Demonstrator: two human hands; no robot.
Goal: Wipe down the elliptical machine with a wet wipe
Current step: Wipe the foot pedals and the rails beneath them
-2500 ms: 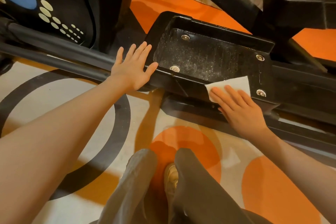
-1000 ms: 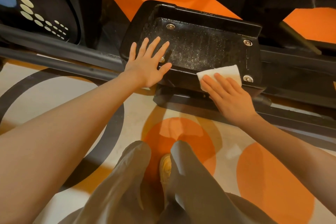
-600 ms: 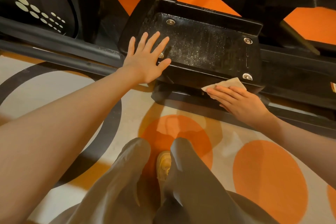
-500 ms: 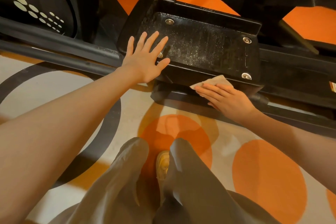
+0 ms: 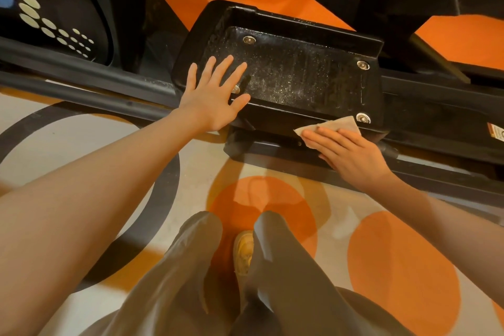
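I see the elliptical machine [image 5: 425,106] across the upper half of the head view, with its black foot pedal [image 5: 297,79] at centre. The pedal is a shallow tray with a raised rim and a speckled tread surface. Three round silver bolts show fully at its corners; a fourth is partly covered by my left hand.

My left hand [image 5: 211,99] lies flat on the near-left corner of the pedal. Its fingers are straight and spread, and it holds nothing. The palm covers the rim; the fingertips reach onto the tread.

My right hand [image 5: 351,154] presses the wet wipe [image 5: 331,127] against the near outer wall of the pedal, just below the near-right bolt [image 5: 363,118]. The fingers are straight and close together, laid flat over the wipe rather than curled round it. The wipe is a pale folded sheet; its upper corner shows above my fingers and touches the pedal rim.

A black rail [image 5: 81,84] runs left from the pedal. Behind it stands the black flywheel housing [image 5: 54,8] with a pattern of pale dots.

The floor [image 5: 403,267] is pale with orange discs and a dark ring. My legs in grey trousers [image 5: 286,281] and one tan shoe [image 5: 243,251] show at the bottom.
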